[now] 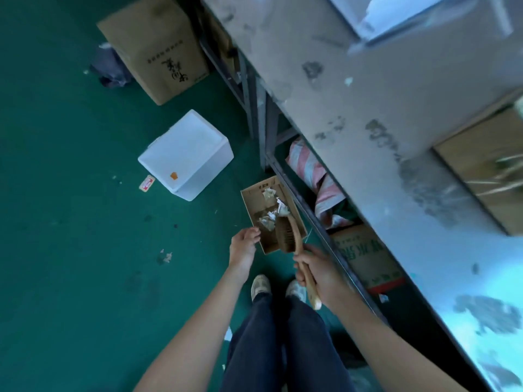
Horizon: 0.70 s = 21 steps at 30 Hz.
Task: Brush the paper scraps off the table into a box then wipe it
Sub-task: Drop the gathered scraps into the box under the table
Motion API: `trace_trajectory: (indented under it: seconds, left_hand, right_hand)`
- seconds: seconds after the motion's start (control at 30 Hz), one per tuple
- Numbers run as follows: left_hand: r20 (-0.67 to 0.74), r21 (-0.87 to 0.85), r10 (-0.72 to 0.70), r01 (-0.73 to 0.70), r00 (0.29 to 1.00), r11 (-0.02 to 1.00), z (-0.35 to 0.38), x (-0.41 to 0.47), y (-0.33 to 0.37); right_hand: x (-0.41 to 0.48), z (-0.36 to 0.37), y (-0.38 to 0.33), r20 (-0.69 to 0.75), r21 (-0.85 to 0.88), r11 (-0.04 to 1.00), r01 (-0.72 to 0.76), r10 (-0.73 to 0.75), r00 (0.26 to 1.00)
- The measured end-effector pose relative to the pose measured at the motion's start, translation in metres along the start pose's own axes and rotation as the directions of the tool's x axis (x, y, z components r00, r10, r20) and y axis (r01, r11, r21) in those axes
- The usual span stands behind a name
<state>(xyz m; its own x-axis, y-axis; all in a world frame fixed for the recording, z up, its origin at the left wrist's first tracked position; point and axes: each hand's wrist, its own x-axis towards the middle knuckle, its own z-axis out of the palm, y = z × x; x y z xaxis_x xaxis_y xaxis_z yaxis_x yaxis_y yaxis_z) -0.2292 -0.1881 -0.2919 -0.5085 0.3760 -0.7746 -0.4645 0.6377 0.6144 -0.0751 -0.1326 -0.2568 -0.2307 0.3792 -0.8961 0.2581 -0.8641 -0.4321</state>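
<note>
Brushing looks nearly done to me: my left grip [244, 244] pinches the box [254, 205] by its rim, paper scraps [271, 213] lying inside it below the bench [353, 108] edge, my right grip [317, 271] clasps the brush [285, 234], bristles in the box, so next I should set both down and wipe.

box [252, 203]: small open cardboard, beside the grey stained bench [353, 108]
scraps [268, 222]: crumpled paper inside box
brush [285, 236]: wooden, bristles in box
</note>
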Motion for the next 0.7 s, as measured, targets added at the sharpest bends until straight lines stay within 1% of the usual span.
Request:
trace_trajectory:
  seconds: [0.13, 0.23, 0.33, 0.37, 0.5, 0.6, 0.7]
  left_hand:
    - [-0.006, 0.006, 0.047, -0.047, 0.999, 0.999, -0.022, -0.061, 0.022]
    - [0.025, 0.033, 0.124, -0.125, 0.992, 0.992, -0.03, -0.098, 0.043]
    - [0.092, 0.037, 0.177, -0.181, 0.98, 0.983, -0.034, -0.13, 0.062]
    - [0.13, 0.051, 0.199, -0.207, 0.971, 0.977, -0.034, -0.14, 0.068]
    - [0.262, 0.103, 0.274, -0.309, 0.925, 0.945, -0.028, -0.171, 0.091]
    - [0.363, 0.151, 0.332, -0.406, 0.871, 0.901, -0.01, -0.192, 0.1]
    - [0.464, 0.192, 0.371, -0.5, 0.805, 0.844, 0.018, -0.206, 0.102]
  right_hand:
    - [-0.077, 0.002, -0.008, 0.088, -0.024, 0.997, 0.067, -0.065, 0.994]
    - [-0.123, 0.0, -0.015, 0.162, -0.039, 0.983, 0.18, -0.171, 0.972]
    - [-0.162, -0.009, -0.014, 0.157, -0.061, 0.948, 0.312, -0.299, 0.941]
    - [-0.174, -0.012, -0.012, 0.139, -0.05, 0.932, 0.358, -0.349, 0.927]
    - [-0.215, -0.03, -0.003, -0.014, 0.007, 0.866, 0.5, -0.5, 0.866]
    - [-0.236, -0.048, 0.005, -0.164, 0.092, 0.823, 0.56, -0.542, 0.824]
    - [-0.249, -0.071, 0.01, -0.302, 0.186, 0.772, 0.608, -0.544, 0.783]
